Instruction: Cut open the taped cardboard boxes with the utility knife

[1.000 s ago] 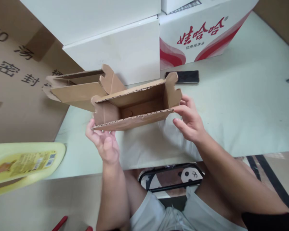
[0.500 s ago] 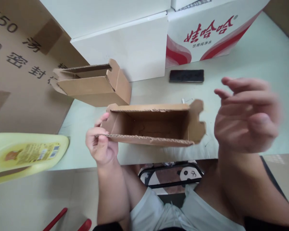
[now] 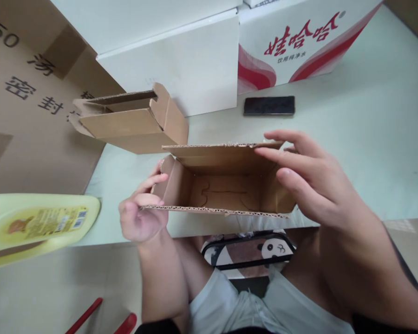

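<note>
An open brown cardboard box [image 3: 216, 185] hangs over the near edge of the pale green table [image 3: 369, 139], its opening facing me. My left hand [image 3: 141, 213] pinches the box's left end flap between thumb and fingers. My right hand [image 3: 313, 181] lies flat over the box's right end, fingers stretched across the top edge and covering the right flap. A second, partly folded cardboard box [image 3: 128, 120] rests on the table behind and to the left.
A black phone [image 3: 269, 105] lies on the table beyond the box. White boxes [image 3: 174, 60] and a red-and-white printed carton [image 3: 299, 41] stand at the back. A big brown carton [image 3: 28, 93] fills the left. A yellow plastic seat [image 3: 38, 227] sits lower left.
The box has come nearer to me and turned its opening upward. My right hand let go, lifted away, then came back down onto the right end.
</note>
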A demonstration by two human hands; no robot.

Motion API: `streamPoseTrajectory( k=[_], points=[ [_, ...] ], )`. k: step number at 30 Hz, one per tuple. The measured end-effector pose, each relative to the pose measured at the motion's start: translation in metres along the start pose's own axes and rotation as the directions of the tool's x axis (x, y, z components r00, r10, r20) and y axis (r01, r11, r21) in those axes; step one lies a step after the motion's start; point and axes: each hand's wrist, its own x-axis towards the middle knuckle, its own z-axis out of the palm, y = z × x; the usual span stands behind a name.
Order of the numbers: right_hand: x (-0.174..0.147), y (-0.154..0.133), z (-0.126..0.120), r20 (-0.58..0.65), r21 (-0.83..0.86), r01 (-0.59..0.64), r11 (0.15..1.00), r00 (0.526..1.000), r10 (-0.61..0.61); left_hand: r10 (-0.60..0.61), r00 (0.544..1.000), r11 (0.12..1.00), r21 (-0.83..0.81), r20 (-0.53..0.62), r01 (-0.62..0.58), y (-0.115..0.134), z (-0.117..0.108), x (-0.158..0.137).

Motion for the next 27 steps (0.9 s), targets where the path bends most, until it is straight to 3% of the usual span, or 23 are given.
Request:
streamPoseTrajectory(
  k=[2,6,9,12,19,27],
  points=[
    [-0.001,0.001,0.001,-0.013,0.010,-0.035,0.999,0.999,0.035,-0.061,0.990,0.998,0.000,0.130,0.061,0.006,0.001,0.002],
    [0.000,0.001,0.000,0.036,0.071,-0.024,0.997,0.999,0.022,-0.235,0.900,0.972,0.060,0.366,0.229,0.018,0.005,0.002],
    [0.001,0.000,0.002,0.120,0.109,-0.037,0.993,0.992,0.024,-0.328,0.878,0.944,0.101,0.348,0.313,0.019,0.006,-0.002],
    [0.001,0.003,0.009,0.137,0.185,-0.033,0.982,0.990,0.008,-0.341,0.890,0.940,0.109,0.303,0.323,0.015,0.007,-0.006],
    [0.001,0.025,0.034,-0.049,0.337,-0.026,0.941,0.998,0.045,-0.283,0.941,0.959,0.083,0.186,0.272,0.007,0.014,-0.007],
    [0.003,0.033,0.038,-0.062,0.254,-0.058,0.965,0.995,0.076,-0.257,0.933,0.964,0.130,0.252,0.231,0.007,0.010,-0.004]
  ],
)
